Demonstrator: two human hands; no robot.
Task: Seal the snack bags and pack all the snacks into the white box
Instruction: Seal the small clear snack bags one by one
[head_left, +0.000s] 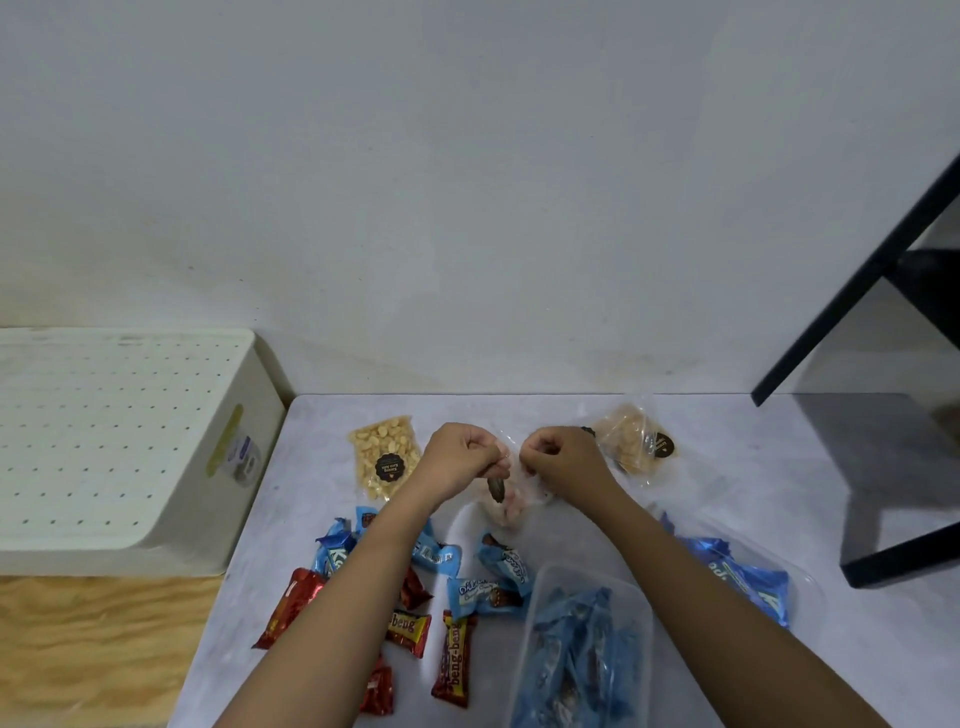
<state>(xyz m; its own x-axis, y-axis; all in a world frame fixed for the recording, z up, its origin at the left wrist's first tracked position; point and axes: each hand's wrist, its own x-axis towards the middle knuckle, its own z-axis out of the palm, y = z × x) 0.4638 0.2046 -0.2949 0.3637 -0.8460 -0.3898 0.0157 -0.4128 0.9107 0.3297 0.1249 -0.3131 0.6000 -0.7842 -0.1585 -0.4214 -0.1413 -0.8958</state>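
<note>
- Left hand (460, 457) and right hand (563, 457) are meeting at centre frame, knuckles up and fingers curled.
- Both grips are pinching narrow on the top edge of a clear snack bag (511, 512), one at each end of its mouth.
- The clear snack bag is hanging below the two hands, showing pale pink-and-white pieces and a dark sticker (496, 489) just under the left hand. I cannot tell whether its bottom is resting on the bench (753, 467).
- A peanut bag (384, 457) is lying flat left of the left hand, apart from it.
- A cracker bag (636, 441) is lying just right of the right hand, near the bench's far edge.
- The white box (119, 441), with its dotted face up, is sitting at far left of the frame beside the bench's left edge, on a wooden surface (93, 649). It is well apart from both hands.
- Red bars (454, 660) and blue packets (493, 592) are lying scattered at lower centre, between and under the forearms.
- A clear tub (587, 574) at bottom centre is holding more blue-wrapped snacks.
- More blue packs (748, 577) are lying at lower right, partly hidden by the right forearm.
- A black frame (883, 270) is leaning across the upper right of the frame.
</note>
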